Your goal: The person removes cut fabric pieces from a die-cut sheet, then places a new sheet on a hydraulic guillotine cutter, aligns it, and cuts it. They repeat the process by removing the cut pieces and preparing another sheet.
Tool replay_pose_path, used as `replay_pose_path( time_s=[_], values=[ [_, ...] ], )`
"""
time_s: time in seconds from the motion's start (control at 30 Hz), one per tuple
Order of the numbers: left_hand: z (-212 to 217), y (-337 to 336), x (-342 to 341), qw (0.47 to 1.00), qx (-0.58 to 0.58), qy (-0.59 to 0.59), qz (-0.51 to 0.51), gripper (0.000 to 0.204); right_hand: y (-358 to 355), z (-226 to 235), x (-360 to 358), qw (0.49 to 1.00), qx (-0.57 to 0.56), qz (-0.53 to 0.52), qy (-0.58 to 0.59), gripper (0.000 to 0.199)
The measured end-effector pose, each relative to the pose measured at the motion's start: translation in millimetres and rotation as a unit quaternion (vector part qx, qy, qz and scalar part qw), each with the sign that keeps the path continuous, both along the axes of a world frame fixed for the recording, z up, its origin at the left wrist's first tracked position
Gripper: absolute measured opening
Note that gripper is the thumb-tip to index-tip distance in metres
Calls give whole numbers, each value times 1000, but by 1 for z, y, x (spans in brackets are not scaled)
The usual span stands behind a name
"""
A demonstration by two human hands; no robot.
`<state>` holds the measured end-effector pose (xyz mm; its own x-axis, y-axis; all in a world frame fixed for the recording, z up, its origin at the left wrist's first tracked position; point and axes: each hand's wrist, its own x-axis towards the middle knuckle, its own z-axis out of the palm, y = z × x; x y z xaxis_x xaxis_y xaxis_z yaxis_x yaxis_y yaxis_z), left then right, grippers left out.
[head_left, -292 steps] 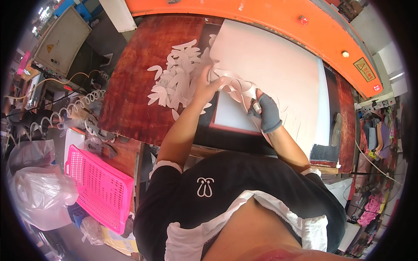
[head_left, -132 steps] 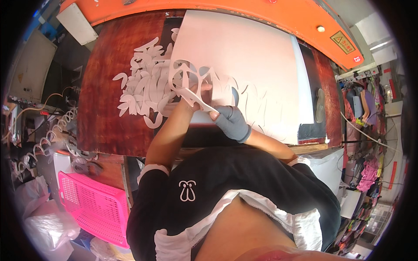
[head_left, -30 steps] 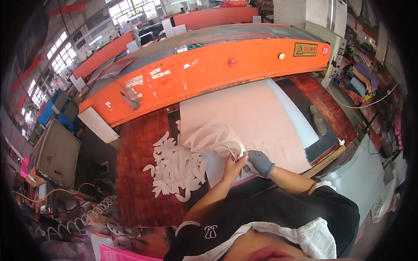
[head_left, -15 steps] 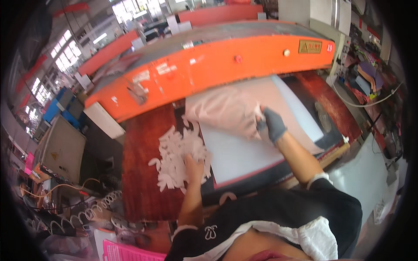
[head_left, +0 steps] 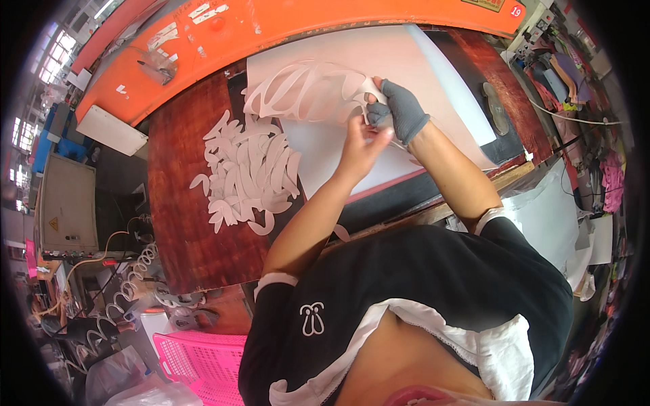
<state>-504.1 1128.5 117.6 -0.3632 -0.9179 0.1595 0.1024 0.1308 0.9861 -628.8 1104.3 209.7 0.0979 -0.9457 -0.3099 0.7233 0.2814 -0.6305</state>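
Note:
My right hand (head_left: 403,114), in a grey fingerless glove, grips the near edge of a thin pale pink sheet (head_left: 447,115). Curved slots are cut through the sheet's lifted left part, which is folded up over a white board (head_left: 318,159). Close below the glove, my bare left hand (head_left: 362,152) is at the same edge, its fingers bent together; what is between them is hidden. Left of the board lies a heap of curved pale pink cut pieces (head_left: 247,169) on the reddish-brown table (head_left: 183,216).
An orange machine beam (head_left: 271,27) spans the far side of the table. A dark, sole-shaped thing (head_left: 495,108) lies at the right. A pink plastic basket (head_left: 203,358) stands low at the left, near coiled hoses (head_left: 142,260). Coloured scraps (head_left: 565,78) are piled far right.
My left hand has left the heap of cut pieces and come right, up to the sheet beside my right hand. My right hand still grips the sheet. The view has tilted downward.

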Motion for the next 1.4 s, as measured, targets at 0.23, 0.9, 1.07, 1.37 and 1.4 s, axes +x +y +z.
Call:
replay_pose_path(
  time_s=[0.23,0.9,1.07,1.37,1.4],
  values=[
    [-43,-21,7,987,120,-45,98,65,-16,10,-55,997,-70,-12,16,17],
    [7,-43,31,950,110,-99,276,32,-62,-12,-111,996,-83,-18,-23,19],
    [13,-22,-37,975,-158,-123,93,53,-68,-16,-90,993,-45,16,-105,18],
    [29,-8,-84,989,-106,-45,93,56,-53,-2,-73,996,37,-15,-78,24],
    [28,-8,-84,995,-60,-26,79,55,-53,0,-75,995,24,-22,-94,24]
  ],
)
